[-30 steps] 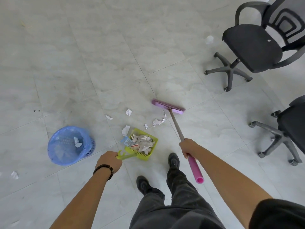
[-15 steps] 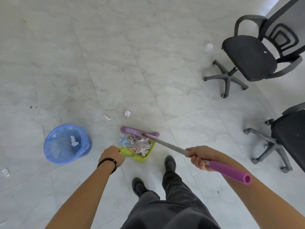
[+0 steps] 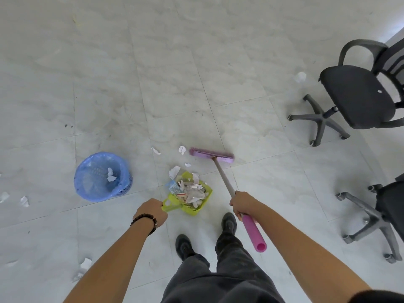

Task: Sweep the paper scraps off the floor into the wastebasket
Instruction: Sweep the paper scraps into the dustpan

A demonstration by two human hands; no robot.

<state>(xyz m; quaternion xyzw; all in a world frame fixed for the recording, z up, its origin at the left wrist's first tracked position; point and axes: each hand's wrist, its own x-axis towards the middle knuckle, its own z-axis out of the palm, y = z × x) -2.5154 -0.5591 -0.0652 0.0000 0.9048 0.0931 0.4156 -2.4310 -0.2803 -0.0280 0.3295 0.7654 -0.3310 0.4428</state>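
Grey tiled floor [image 3: 251, 62], two black office chairs [image 3: 358, 95] at right. Left hand [image 3: 153, 212] fisted round green dustpan [image 3: 202, 205] handle, pan full of paper scraps [image 3: 192, 190]. Right hand [image 3: 242, 203] clenched on push broom [image 3: 211, 155] shaft, head beyond pan. Blue wastebasket [image 3: 102, 177] left of pan; loose scraps [image 3: 181, 149] nearby.

Bright, even, diffuse daylight across the pale grey marbled tile floor [image 3: 175, 84]; strongest at the upper right corner, where a washed-out white strip glares. Soft, faint shadows only, beneath the black mesh office chair [image 3: 358, 95] and the translucent blue plastic wastebasket [image 3: 102, 177]. Strong wide-angle bending of tile seams towards the edges. Slightly soft, smeared detail throughout, forearms at the bottom least sharp
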